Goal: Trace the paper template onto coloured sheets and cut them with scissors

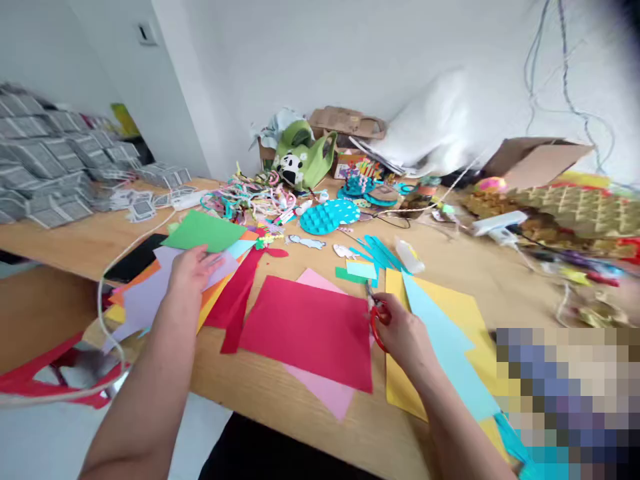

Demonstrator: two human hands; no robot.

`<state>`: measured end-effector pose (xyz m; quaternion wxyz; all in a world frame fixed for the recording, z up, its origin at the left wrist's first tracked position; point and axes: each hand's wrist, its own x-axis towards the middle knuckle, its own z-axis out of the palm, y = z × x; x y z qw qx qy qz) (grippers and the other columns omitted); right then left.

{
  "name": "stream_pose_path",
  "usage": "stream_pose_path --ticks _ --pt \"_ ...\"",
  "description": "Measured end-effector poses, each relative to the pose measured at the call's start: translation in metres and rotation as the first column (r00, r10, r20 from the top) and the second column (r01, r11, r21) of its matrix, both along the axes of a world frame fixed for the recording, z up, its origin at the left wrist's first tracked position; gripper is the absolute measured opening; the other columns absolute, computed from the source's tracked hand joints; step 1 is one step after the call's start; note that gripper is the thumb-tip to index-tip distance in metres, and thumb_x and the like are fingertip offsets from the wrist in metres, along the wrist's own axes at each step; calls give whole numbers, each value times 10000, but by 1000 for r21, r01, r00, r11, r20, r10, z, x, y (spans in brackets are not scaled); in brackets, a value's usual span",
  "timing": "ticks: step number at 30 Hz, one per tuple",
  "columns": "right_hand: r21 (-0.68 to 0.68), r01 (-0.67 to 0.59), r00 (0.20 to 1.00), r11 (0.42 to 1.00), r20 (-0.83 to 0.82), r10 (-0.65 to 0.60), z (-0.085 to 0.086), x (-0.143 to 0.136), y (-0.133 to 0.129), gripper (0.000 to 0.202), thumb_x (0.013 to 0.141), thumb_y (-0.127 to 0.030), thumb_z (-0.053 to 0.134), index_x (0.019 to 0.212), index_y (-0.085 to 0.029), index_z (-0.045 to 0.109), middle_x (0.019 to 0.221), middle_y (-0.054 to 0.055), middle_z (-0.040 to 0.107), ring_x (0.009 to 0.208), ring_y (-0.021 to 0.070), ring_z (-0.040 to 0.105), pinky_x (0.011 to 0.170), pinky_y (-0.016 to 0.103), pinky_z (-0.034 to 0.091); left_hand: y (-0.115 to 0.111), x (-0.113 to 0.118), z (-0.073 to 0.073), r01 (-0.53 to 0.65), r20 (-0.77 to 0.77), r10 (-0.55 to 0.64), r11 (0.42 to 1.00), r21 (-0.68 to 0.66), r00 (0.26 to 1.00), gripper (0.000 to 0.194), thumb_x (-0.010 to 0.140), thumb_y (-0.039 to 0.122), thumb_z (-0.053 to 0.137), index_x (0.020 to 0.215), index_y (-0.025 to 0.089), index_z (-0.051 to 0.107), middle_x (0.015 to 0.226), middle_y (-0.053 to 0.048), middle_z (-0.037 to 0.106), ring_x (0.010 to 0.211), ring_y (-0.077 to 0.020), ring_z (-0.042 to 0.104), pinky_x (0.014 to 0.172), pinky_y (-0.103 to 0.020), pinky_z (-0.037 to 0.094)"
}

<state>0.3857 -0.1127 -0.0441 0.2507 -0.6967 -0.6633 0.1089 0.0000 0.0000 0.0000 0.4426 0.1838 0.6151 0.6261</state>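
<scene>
My left hand (193,268) is over the pile of coloured paper on the left, its fingers at the lower edge of a green sheet (205,230) and over a lilac sheet (143,293). Whether it grips a sheet is unclear. My right hand (403,333) is closed on red-handled scissors (379,327), their blades pointing away from me. Between my hands a red sheet (310,330) lies on top of a pink sheet (325,393). Yellow paper (400,373) and light blue paper (440,320) lie under and beside my right forearm.
Small paper pieces (361,269) and blue strips (375,252) lie beyond the scissors. Farther back are a craft pile (250,197), a green panda bag (313,160) and egg trays (575,210). A white cable (103,300) hangs at the left edge. A blurred-out area covers the lower right.
</scene>
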Motion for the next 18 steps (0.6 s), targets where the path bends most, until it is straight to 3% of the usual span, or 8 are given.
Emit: stream_pose_path --ticks 4,6,8,10,12,14,16,18 --pt "30 -136 989 990 66 134 -4 -6 -4 290 800 -201 506 1080 -222 579 767 19 664 700 184 635 616 263 450 -9 5 -11 -82 -96 83 996 19 992 452 740 100 561 1164 202 442 1073 -50 569 1054 -210 570 947 -465 461" --pt "56 -255 964 965 88 250 -5 -9 -6 296 801 -169 506 1083 -226 575 826 34 660 817 201 626 678 277 468 -13 12 -15 -117 -253 133 990 78 958 623 716 124 608 1286 237 382 1267 -76 515 1212 -246 481 1024 -475 392" --pt "61 -369 926 927 105 362 -4 -13 -8 298 807 -139 500 1087 -218 563 899 52 658 916 215 599 744 296 476 -18 26 -18 -40 -438 109 986 164 893 648 707 152 639 1307 250 415 1400 -70 438 1318 -247 381 1093 -425 316" --pt "44 -444 891 895 125 436 -2 -15 -10 304 812 -114 499 1096 -209 549 931 58 658 962 223 573 803 322 471 -23 48 -18 376 -765 -130 914 155 631 493 797 240 573 1282 227 488 1391 -79 477 1315 -248 397 1110 -432 285" --pt "26 -481 870 876 136 473 0 -17 -11 321 807 -99 513 1108 -206 537 941 56 662 976 230 555 821 335 465 -27 77 -19 737 -914 -322 675 -40 246 393 872 256 458 1254 203 534 1336 -82 543 1299 -231 425 1110 -437 281" --pt "13 -492 863 871 138 486 2 -18 -12 339 797 -101 544 1119 -203 529 946 54 664 969 232 548 799 331 468 -29 106 -22 848 -923 -370 452 -278 -105 394 905 238 405 1280 217 524 1360 -59 535 1349 -219 360 1130 -455 223" --pt "-3 -493 861 870 146 488 4 -20 -14 342 790 -113 574 1118 -199 530 925 55 663 946 230 549 769 321 469 -29 129 -27 847 -878 -348 302 -437 -329 432 919 271 424 1350 255 450 1437 -37 454 1390 -211 288 1143 -494 147" --pt "-21 -490 857 872 170 486 6 -22 -15 333 787 -123 591 1109 -192 537 893 54 660 931 230 547 755 314 464 -27 142 -32 806 -846 -310 286 -519 -435 450 929 312 433 1376 260 410 1458 -46 424 1399 -206 269 1144 -507 107"
